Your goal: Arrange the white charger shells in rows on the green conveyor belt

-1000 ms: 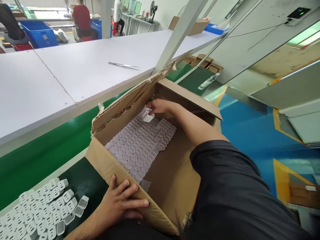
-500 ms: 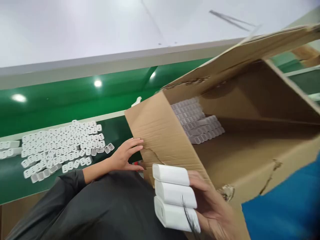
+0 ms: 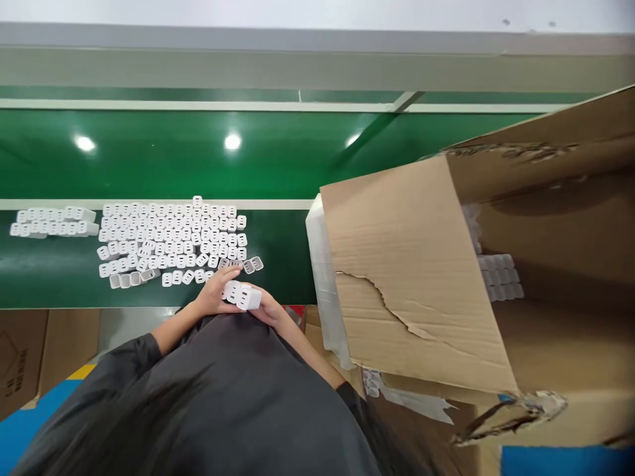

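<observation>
Close to my body, I hold a short row of white plastic charger housings (image 3: pixel 248 297) with slotted ends turned up. My left hand (image 3: pixel 214 295) grips the row from the left, fingers over its far side. From the right, my right hand (image 3: pixel 269 309) closes around the other end, its fingertips partly hidden behind the housings. Just beyond my hands, many similar standing housings (image 3: pixel 169 235) form a packed block on the green bench. A few loose housings (image 3: pixel 253 264) lie by the block's near right corner.
A separate double row of housings (image 3: pixel 54 228) stands at the far left of the dark green bench (image 3: pixel 282 251). At right, an open cardboard box (image 3: pixel 417 264) with a torn flap holds more stacked housings (image 3: pixel 501 276). A white shelf edge (image 3: pixel 297 39) runs across the top.
My view has swung left from the box to the bench. My right hand has carried the housings from beside the box to my left hand, which has left the box flap and now grips them.
</observation>
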Available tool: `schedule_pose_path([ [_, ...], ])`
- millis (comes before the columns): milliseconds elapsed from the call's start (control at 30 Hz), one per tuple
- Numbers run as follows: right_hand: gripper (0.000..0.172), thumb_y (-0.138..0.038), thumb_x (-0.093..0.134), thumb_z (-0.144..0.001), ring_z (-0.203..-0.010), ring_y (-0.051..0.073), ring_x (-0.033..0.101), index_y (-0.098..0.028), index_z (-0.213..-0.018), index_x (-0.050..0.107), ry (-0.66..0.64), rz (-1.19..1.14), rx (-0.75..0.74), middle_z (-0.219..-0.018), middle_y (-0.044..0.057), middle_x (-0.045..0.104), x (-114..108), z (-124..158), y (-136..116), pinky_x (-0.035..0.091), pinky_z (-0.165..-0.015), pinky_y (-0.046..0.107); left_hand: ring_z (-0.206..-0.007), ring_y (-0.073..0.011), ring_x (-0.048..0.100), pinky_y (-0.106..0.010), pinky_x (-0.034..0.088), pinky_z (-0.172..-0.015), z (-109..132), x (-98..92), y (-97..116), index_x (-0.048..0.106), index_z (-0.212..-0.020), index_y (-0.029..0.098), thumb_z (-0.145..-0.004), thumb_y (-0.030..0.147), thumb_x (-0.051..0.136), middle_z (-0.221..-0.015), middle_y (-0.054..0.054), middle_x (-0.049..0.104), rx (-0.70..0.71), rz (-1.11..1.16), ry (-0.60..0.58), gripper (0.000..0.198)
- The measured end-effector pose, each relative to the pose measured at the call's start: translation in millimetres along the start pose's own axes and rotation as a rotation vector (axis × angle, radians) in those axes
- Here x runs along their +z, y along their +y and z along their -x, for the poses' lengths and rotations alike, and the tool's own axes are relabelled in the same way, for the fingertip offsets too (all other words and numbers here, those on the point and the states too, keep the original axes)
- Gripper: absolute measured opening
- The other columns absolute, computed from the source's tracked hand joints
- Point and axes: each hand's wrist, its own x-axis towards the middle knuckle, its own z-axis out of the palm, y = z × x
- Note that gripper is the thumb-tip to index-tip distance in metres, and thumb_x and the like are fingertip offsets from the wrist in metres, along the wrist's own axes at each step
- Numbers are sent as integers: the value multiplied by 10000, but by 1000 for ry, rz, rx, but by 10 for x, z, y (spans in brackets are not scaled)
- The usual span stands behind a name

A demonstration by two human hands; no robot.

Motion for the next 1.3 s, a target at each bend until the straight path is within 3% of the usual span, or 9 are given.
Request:
schedule_pose_path([
  [200, 321, -436, 664, -820, -1039, 256, 678, -199, -1036, 656, -8, 34, 133, -1016, 87, 738, -274, -174, 299, 556, -914, 404, -949, -217, 683, -355, 553, -844, 145, 255, -36, 562, -1350, 226, -877, 573, 660, -1110, -98, 710, 7, -176, -95, 594],
  [333, 305, -385, 670, -831, -951, 227, 709, -181, -1057, 654, 13, 68, 189, -1029, 95, 739, -473, -177, 331, 577, -877, 389, -902, -187, 672, -317, 528, -797, 293, 324, -105, 592, -1336, 206, -965, 506, 558, -1079, -85, 725, -48, -280, -179, 479],
  [533, 283, -348, 626, -905, -907, 172, 730, -209, -1148, 657, 154, 181, 178, -1072, 81, 744, -762, 36, 275, 588, -862, 329, -926, -178, 651, -301, 485, -797, 402, 451, -386, 636, -1291, 213, -980, 556, 497, -1078, -95, 716, -48, -348, -360, 484],
  [667, 321, -261, 686, -854, -851, 165, 736, -214, -1168, 637, 221, 265, 141, -988, 66, 757, -748, -25, 381, 593, -849, 320, -964, -190, 630, -317, 452, -856, 391, 547, -540, 653, -1270, 227, -976, 515, 528, -1079, -94, 708, -55, -379, -423, 431],
  [833, 418, -302, 685, -839, -918, 171, 736, -245, -1237, 569, 266, 311, 59, -1039, 50, 740, -623, -249, 499, 568, -916, 348, -1129, -250, 594, -373, 400, -968, 374, 549, -585, 628, -1319, 230, -984, 418, 539, -1222, -133, 670, -154, -432, -398, 394],
  [967, 448, -369, 690, -823, -971, 182, 722, -257, -1244, 583, 252, 380, 39, -1109, 59, 733, -662, -200, 446, 539, -966, 381, -1212, -277, 563, -409, 376, -1034, 367, 476, -505, 618, -1338, 259, -964, 411, 573, -1337, -139, 620, -260, -417, -393, 406],
  [1067, 356, -415, 749, -766, -1013, 228, 701, -233, -1067, 691, 188, 488, 95, -1038, 62, 749, -786, 15, 381, 501, -1021, 425, -1257, -279, 541, -421, 371, -1065, 480, 308, -337, 623, -1317, 265, -967, 453, 549, -1352, -123, 617, -384, -378, -413, 403],
  [1200, 185, -402, 794, -764, -1086, 291, 658, -246, -837, 726, 117, 689, 244, -1000, 44, 739, -980, 348, 401, 469, -1051, 472, -1082, -210, 629, -356, 449, -985, 941, -124, -40, 693, -1127, 246, -1001, 421, 461, -1116, -79, 709, -649, -321, -484, 317],
  [1300, 179, -378, 675, -921, -1136, 237, 626, -246, -1041, 695, 145, 827, 335, -1181, 54, 673, -1062, 475, 469, 516, -989, 417, -949, -179, 651, -346, 508, -904, 1394, -428, 86, 689, -1022, 202, -1009, 395, 466, -1003, -65, 704, -951, -297, -539, 296],
])
